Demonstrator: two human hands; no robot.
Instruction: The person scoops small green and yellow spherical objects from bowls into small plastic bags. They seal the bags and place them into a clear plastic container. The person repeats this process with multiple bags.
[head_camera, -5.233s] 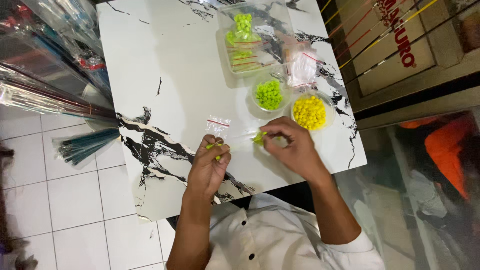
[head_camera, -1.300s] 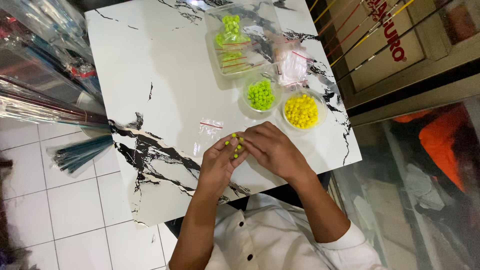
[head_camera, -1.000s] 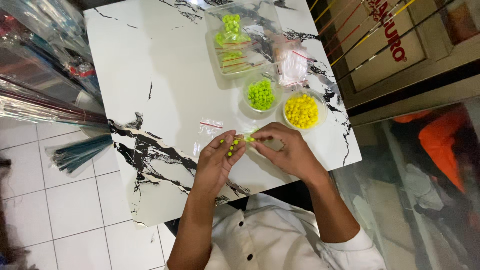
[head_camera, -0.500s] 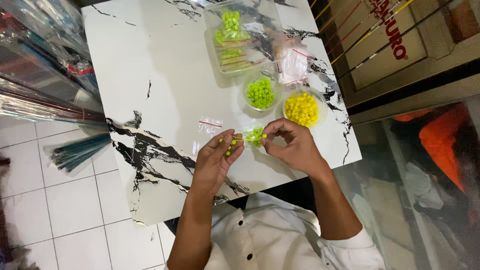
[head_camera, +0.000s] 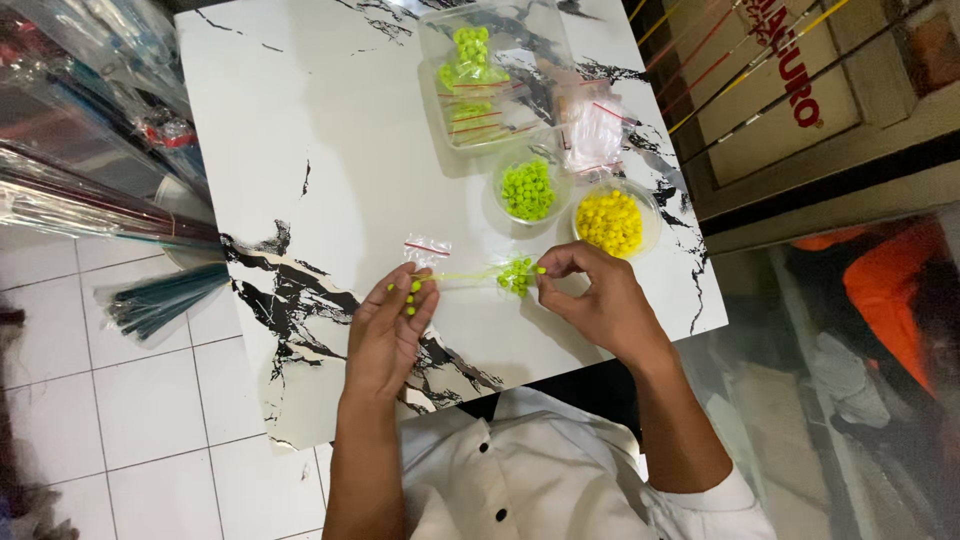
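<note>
A small cluster of lime-green beads (head_camera: 516, 277) sits bunched on a thin pale-green strand (head_camera: 462, 274) that is stretched level just above the white, black-veined marble tabletop (head_camera: 330, 130), near its front edge. The right hand (head_camera: 590, 300) pinches the strand's end beside the cluster, thumb and forefinger pressed together on it, with a bead or two at the fingertips. The left hand (head_camera: 385, 335) holds the other end, fingers curled around a few loose green beads (head_camera: 411, 291) that rest against its fingertips; exactly how many is hard to tell, perhaps four or five. Held taut between the two hands like this, the strand seems to be kept straight so the beads can slide along it without falling off. Just beyond the left hand lies one small clear zip bag with a red seal line (head_camera: 427, 248), flat on the tabletop and within easy reach. Farther back, beyond the right hand, stand two shallow clear bowls side by side: one filled with lime-green beads (head_camera: 527, 189), the other with yellow beads (head_camera: 610, 221), probably set close for quick picking. Behind them rests one clear plastic tray (head_camera: 490, 75) holding several filled small bags of green beads, and next to it a loose stack of empty zip bags (head_camera: 593, 132). To the far left, off the tabletop, bundles of long rods wrapped in clear plastic (head_camera: 80, 190) lean over a white tiled floor (head_camera: 120, 400). The person wears a white buttoned shirt (head_camera: 530, 490).
</note>
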